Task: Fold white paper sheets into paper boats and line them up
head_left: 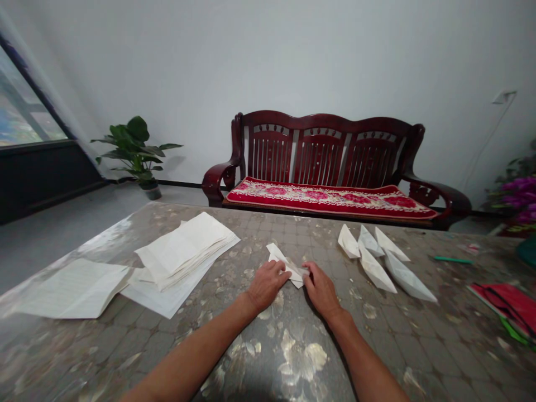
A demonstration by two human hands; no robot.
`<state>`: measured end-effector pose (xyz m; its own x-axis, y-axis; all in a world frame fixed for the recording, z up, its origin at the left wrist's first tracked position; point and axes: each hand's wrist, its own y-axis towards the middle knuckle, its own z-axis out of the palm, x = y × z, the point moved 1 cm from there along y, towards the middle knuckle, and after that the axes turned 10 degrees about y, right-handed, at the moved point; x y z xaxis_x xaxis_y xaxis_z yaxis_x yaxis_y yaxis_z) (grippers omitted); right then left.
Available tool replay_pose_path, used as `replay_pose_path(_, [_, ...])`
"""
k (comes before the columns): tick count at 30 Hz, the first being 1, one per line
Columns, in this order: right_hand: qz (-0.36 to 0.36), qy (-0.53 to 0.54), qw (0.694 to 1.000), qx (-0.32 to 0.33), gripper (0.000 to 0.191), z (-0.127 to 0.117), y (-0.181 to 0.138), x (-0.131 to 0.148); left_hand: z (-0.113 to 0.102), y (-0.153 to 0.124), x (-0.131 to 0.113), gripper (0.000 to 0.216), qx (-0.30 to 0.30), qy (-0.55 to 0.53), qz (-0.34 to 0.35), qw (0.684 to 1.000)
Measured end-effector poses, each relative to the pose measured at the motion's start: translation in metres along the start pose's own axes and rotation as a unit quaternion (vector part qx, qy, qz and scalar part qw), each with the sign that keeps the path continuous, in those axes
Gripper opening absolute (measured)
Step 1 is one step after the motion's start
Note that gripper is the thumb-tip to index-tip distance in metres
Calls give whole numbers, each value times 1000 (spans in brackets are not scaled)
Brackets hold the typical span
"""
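A partly folded piece of white paper (295, 272) lies on the patterned tabletop (293, 357) between my two hands. My left hand (268, 283) rests on its left part, the fingers bent and pressed down on the folds. At the right end, my right hand (320, 290) pinches the paper's edge between thumb and fingers. Several folded paper boats (376, 269) stand in a cluster to the right of my hands. To the left, a stack of paper sheets (188, 245) lies fanned out, with a creased sheet (75, 287) beside it.
A green pen (453, 260) and a red notebook (508, 304) lie at the table's right. Beyond the far edge stands a dark wooden bench (318, 151) with a red floral cushion (326, 195). A potted plant (138, 148) stands on the floor at the left, purple flowers (521, 195) at the right.
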<state>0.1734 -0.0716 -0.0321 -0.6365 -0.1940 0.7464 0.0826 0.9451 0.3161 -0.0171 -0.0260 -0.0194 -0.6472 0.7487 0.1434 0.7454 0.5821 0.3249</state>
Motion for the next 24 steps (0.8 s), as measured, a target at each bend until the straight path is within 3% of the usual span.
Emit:
replay_pose_path(5, [-90,-16,996,-3,34,-4,-1,0,4,2,1,21,22,-23,8,999])
replay_pose_path(10, [-166,-43,983,60,34,-12,-3,4,7,2,1,24,20,-94,0,995])
replay_pose_path(18, [-167,-99,976,97,6,-20,-7,15,-2,6,-1,21,27,-117,-18,993])
replay_pose_path(24, [-208,-165,960,84,8,-14,-8,12,-5,7,-1,9,43,-124,4,991])
